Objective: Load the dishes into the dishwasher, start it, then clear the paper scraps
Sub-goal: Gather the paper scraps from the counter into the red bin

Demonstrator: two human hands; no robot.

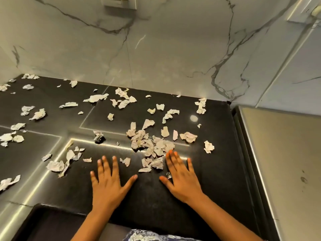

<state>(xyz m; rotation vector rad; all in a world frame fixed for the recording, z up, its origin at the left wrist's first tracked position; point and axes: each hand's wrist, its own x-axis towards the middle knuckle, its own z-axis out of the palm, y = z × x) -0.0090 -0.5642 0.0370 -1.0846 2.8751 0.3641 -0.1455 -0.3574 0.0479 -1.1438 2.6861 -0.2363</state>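
Note:
Torn and crumpled white paper scraps lie all over the black countertop [213, 171]. The thickest pile of scraps [149, 146] sits just beyond my right hand [180, 178], whose fingertips touch its near edge. My left hand [108, 180] rests flat on the counter, fingers spread, with a small scrap [126, 161] just past its fingertips. Both hands are palm down and hold nothing. A ring shows on my right thumb. More scraps [60, 163] lie to the left of my left hand.
A white marble-look wall [156, 49] backs the counter. A tall pale cabinet side [281, 162] closes off the right end. Loose scraps [37, 114] spread to the far left and back. The counter's front edge [57, 206] steps in at lower left.

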